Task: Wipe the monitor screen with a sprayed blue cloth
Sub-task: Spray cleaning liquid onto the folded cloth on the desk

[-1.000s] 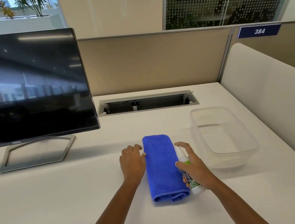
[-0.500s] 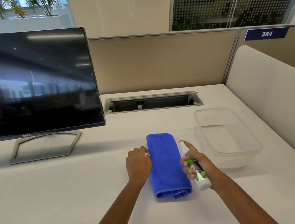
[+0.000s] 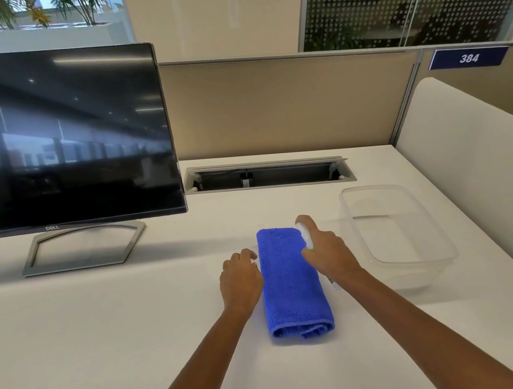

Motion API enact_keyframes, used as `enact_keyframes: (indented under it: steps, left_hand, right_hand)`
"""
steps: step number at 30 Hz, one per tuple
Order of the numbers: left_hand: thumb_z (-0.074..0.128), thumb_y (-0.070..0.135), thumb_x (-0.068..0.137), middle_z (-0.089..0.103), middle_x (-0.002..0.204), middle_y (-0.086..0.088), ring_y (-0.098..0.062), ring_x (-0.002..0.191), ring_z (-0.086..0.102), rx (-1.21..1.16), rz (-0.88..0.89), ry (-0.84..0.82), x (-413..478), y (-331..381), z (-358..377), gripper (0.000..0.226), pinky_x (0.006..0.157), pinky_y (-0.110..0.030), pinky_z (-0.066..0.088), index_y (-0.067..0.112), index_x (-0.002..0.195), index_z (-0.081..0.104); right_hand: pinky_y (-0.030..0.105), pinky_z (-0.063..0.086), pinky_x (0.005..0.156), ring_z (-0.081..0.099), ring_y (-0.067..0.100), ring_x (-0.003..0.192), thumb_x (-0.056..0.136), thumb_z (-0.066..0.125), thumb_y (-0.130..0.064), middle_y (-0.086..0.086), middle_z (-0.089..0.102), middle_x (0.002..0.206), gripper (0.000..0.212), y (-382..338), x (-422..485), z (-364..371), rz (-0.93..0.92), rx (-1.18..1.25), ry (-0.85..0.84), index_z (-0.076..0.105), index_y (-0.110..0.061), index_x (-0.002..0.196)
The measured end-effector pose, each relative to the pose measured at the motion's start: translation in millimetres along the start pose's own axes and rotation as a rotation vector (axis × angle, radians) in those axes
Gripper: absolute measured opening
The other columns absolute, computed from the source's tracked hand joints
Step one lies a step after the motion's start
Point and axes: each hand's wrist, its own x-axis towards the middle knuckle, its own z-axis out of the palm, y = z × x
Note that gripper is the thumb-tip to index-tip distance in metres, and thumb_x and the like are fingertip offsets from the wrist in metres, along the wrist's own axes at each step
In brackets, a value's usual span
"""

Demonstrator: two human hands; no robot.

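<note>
A folded blue cloth [image 3: 293,284] lies on the white desk [image 3: 100,324] in front of me. My left hand [image 3: 239,278] rests at the cloth's left edge, fingers curled and touching it. My right hand [image 3: 327,252] grips a small white spray bottle [image 3: 305,236] above the cloth's right side, index finger on the nozzle; most of the bottle is hidden by the hand. The dark monitor [image 3: 47,142] stands at the left rear on a silver stand [image 3: 82,247].
A clear plastic tub [image 3: 400,237] sits right of the cloth. A cable slot [image 3: 269,175] opens in the desk behind. Beige partitions [image 3: 283,103] close the back, and a white panel [image 3: 484,171] lines the right edge.
My right hand lifted the spray bottle and moved it left and up over the cloth's right side. My left hand stayed at the cloth's left edge.
</note>
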Motion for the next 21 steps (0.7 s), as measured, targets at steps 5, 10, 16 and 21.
enact_keyframes:
  steps: [5,10,16,21]
  left_hand:
    - [0.038,0.017,0.094,0.060,0.116,-0.011,-0.026,0.102,0.058,-0.244,-0.154,-0.171,-2.3,8.7,0.4,0.027,0.084,-0.035,0.046,0.007,0.116,0.050]
    - [0.038,0.015,0.093,0.059,0.121,-0.012,-0.027,0.108,0.056,-0.275,-0.205,-0.191,0.2,9.2,-2.3,0.030,0.090,-0.036,0.045,0.006,0.120,0.049]
    - [0.038,0.014,0.093,0.058,0.122,-0.012,-0.026,0.110,0.055,-0.238,-0.199,-0.205,-0.6,7.2,-1.3,0.031,0.091,-0.035,0.045,0.007,0.122,0.048]
    - [0.039,0.018,0.094,0.059,0.120,-0.013,-0.028,0.109,0.056,-0.249,-0.203,-0.241,-5.1,11.3,1.4,0.032,0.091,-0.037,0.044,0.007,0.123,0.046]
  right_hand:
    - [0.020,0.027,0.040,0.036,0.011,0.045,0.088,0.041,-0.006,-0.002,0.036,0.054,0.038,6.6,0.5,6.8,0.040,-0.021,0.030,0.032,-0.019,0.122]
    - [0.021,0.026,0.037,0.037,0.013,0.044,0.084,0.043,-0.006,-0.001,0.038,0.055,0.047,21.6,-10.0,9.4,0.081,0.011,0.027,0.027,-0.027,0.123]
    - [0.022,0.028,0.042,0.037,0.015,0.045,0.082,0.042,-0.007,-0.001,0.038,0.055,0.049,33.7,-18.8,12.2,0.088,-0.063,0.013,0.028,-0.028,0.124]
    - [0.026,0.032,0.046,0.043,0.019,0.051,0.084,0.041,-0.009,0.004,0.047,0.063,0.051,34.8,-18.9,16.0,0.076,-0.077,-0.007,0.027,-0.029,0.128]
